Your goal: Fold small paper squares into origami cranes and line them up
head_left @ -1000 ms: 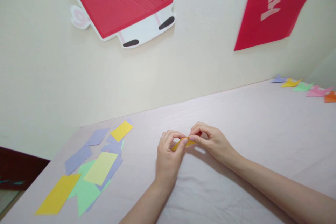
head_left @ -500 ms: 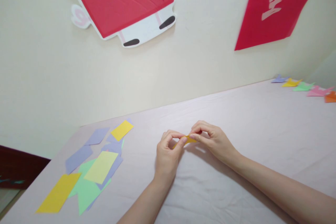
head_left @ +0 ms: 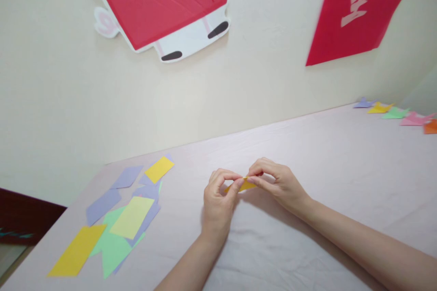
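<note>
A small folded piece of yellow paper (head_left: pixel 246 185) is held between both hands, just above the cloth-covered surface. My left hand (head_left: pixel 219 195) pinches its left side between thumb and forefinger. From the right, my right hand (head_left: pixel 278 182) grips the paper's upper right part, also with thumb and forefinger. The two thumbs lie close together near the top fold. Fingers cover much of the paper, so its full folded shape cannot be made out.
Loose paper sheets lie on the left: yellow (head_left: pixel 78 251), pale yellow (head_left: pixel 132 217), green (head_left: pixel 114 254) and purple (head_left: pixel 103 207). Several folded paper figures (head_left: pixel 380 107) line the far right edge. Behind the surface rises a wall (head_left: pixel 259 86) with red decorations (head_left: pixel 160 2).
The yellow paper has tilted slightly, and more of its front face shows below the thumbs. Both hands keep their pinch and have barely moved.
</note>
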`<state>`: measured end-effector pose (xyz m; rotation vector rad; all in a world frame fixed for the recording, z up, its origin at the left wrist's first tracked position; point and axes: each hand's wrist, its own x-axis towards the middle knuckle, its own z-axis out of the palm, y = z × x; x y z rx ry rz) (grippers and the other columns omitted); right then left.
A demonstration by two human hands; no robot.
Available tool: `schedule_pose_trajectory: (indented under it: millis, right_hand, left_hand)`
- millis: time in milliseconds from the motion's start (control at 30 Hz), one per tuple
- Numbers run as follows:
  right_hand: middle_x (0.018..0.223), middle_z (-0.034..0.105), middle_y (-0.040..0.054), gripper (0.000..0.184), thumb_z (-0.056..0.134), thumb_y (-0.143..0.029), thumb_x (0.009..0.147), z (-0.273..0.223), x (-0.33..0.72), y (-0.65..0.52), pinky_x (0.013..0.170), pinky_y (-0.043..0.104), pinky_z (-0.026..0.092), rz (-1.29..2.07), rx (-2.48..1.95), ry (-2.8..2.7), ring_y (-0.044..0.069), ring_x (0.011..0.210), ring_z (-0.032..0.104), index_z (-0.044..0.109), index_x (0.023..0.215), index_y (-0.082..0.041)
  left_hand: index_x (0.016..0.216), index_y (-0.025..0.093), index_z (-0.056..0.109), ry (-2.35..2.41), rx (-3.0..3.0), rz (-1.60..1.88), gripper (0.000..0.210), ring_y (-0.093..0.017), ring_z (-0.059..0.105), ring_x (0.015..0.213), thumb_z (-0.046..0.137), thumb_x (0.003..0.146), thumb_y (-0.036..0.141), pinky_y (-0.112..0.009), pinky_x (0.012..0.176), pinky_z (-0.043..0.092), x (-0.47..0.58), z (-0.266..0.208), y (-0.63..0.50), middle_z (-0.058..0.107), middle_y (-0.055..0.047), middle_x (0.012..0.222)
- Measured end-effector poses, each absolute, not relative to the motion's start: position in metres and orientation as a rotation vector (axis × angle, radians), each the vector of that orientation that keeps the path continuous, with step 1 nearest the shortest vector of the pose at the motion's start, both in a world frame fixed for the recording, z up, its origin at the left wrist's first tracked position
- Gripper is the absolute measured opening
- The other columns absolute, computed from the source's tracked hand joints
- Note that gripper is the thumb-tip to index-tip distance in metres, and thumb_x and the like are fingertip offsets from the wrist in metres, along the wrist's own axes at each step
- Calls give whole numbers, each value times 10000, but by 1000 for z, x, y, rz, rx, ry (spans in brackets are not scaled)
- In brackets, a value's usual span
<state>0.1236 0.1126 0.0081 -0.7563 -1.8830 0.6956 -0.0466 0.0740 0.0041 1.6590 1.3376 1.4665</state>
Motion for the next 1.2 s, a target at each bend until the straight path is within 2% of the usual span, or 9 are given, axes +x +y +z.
schedule_pose_trajectory:
  millis: [267,533,733,1200]
  right_hand:
    - [740,642,9,148,607,-269,914,8,125,112,680,265,456,649,-733,-1881,149,735,586,641,790,-196]
    - [715,653,21,232,586,-350,924,10,125,111,635,272,463,622,-765,-1869,156,696,593,649,765,-194]
    - [711,649,26,242,571,-358,931,10,124,110,641,283,466,611,-760,-1897,162,701,592,639,763,-199]
    - [723,641,26,230,577,-348,927,11,123,109,678,291,458,669,-741,-1881,166,727,584,641,766,-196]
  left_hand:
    - [769,199,645,1316,1518,1454,77,-157,565,828,674,818,251,-260,777,415,-46,1,76,612,4,806]
    - [759,188,654,1250,1415,1510,69,-152,567,813,681,796,240,-252,741,437,-44,2,75,605,-4,800]
    - [798,179,647,1230,1345,1419,94,-158,580,829,678,799,268,-244,703,455,-45,1,76,612,-17,832]
    - [781,196,634,1267,1528,1478,69,-157,555,843,651,840,226,-262,784,426,-47,5,74,595,-4,829]
